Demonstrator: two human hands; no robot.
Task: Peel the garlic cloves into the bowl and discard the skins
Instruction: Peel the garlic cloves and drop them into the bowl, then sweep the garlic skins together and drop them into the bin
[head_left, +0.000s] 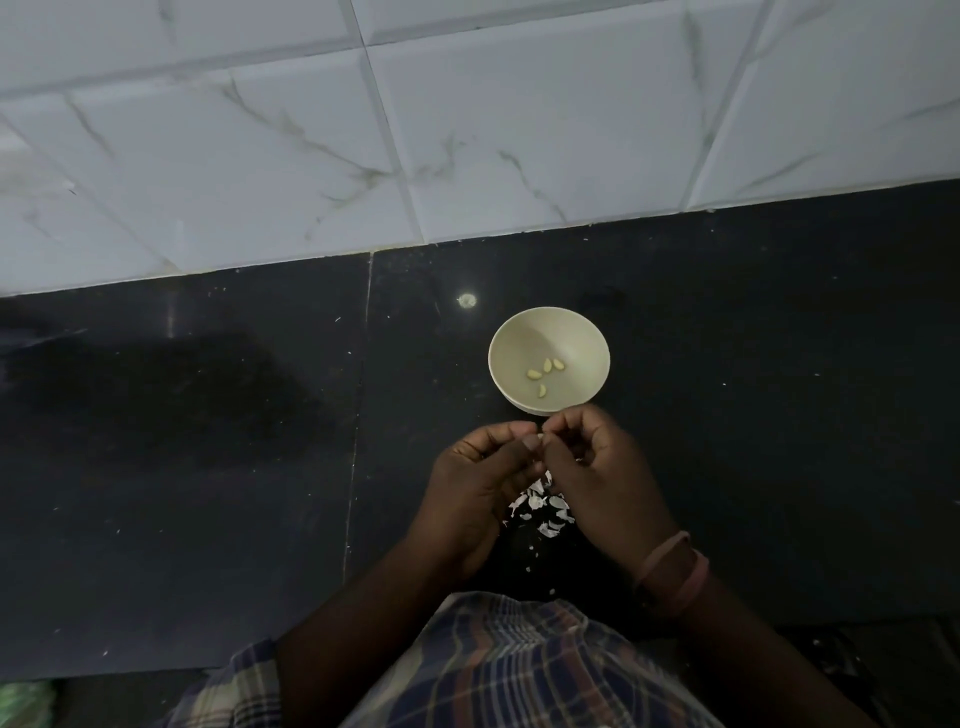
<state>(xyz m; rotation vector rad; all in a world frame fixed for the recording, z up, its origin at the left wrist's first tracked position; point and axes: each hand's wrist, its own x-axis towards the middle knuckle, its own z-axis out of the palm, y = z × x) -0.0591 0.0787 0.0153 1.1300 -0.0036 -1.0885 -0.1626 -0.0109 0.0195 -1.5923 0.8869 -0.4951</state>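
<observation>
Left hand (483, 483) and right hand (597, 467) meet fingertip to fingertip just below the bowl (519, 332), both curled, pinching a small garlic clove (541, 438). Four peeled cloves (544, 373) in bowl; skins (543, 512) beneath hands.

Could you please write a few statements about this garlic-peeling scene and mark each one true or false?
1. The bowl holds four peeled cloves. True.
2. The bowl stands on a white tiled counter. False: it stands on the dark counter; the white tiles are on the wall behind.
3. Both the left hand and the right hand pinch a garlic clove just in front of the bowl. True.
4. The skins lie in the bowl. False: they lie on the counter below the hands.
5. The right wrist wears bands. True.
</observation>
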